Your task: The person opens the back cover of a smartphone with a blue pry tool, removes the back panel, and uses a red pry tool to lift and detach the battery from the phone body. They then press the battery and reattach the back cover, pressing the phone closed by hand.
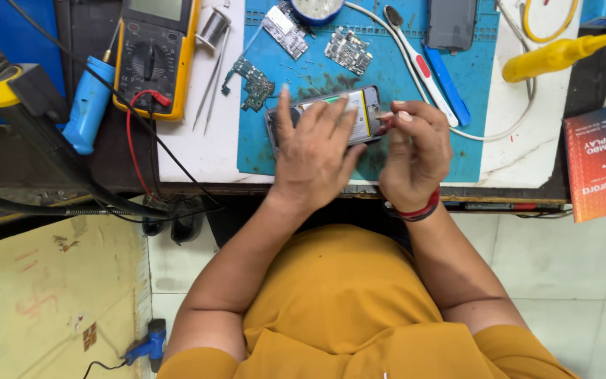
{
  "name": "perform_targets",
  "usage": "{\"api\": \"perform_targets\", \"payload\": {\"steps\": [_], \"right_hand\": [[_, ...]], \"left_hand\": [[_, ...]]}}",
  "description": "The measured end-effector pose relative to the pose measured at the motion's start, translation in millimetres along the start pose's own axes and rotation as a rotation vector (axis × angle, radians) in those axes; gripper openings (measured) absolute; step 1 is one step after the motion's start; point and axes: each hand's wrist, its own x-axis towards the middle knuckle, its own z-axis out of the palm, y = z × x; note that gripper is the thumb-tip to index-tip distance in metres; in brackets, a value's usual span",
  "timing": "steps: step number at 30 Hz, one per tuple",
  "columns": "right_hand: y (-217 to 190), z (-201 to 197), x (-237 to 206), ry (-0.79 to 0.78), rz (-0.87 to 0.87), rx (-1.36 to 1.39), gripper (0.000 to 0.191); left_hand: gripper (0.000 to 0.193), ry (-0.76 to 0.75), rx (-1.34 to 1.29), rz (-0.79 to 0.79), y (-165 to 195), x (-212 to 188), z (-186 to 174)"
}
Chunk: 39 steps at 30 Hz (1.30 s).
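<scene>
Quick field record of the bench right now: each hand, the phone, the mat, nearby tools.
left hand: flat on the opened phone, pressing it down
right hand: fingers pinched at the phone's right end
phone: back off, lying on the blue mat
circuit boards: loose on the mat
multimeter: left of the mat
tweezers: beside the multimeter

Blue mat (401, 84), yellow multimeter (156, 52) w/ red lead, red-orange box (597, 163), mustard shirt (345, 295), red wristband (415, 210) seen.
</scene>
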Motion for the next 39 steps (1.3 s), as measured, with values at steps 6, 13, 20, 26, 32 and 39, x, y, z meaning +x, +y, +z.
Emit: {"api": "perform_targets", "payload": {"steps": [6, 13, 20, 26, 32, 39], "right_hand": [[5, 1, -1, 0.010, 0.020, 0.047, 0.016], [6, -1, 0, 0.021, 0.047, 0.124, 0.019], [5, 3, -2, 0.033, 0.028, 0.033, 0.024], [6, 1, -2, 0.013, -0.069, -0.113, 0.035], [8, 3, -11, 0.117, 0.108, 0.180, 0.034], [8, 0, -10, 0.250, 0.269, 0.441, 0.033]], "left_hand": [[0.034, 0.093, -0.065, 0.004, 6, -5, 5], [0.031, 0.119, -0.045, 0.016, 5, -5, 6], [0.030, 0.116, -0.046, 0.023, 5, -6, 5], [0.030, 0.107, -0.050, 0.026, 4, -6, 4], [0.031, 0.114, -0.064, 0.041, 3, -5, 4], [0.020, 0.164, -0.141, 0.066, 2, -8, 3]]}}
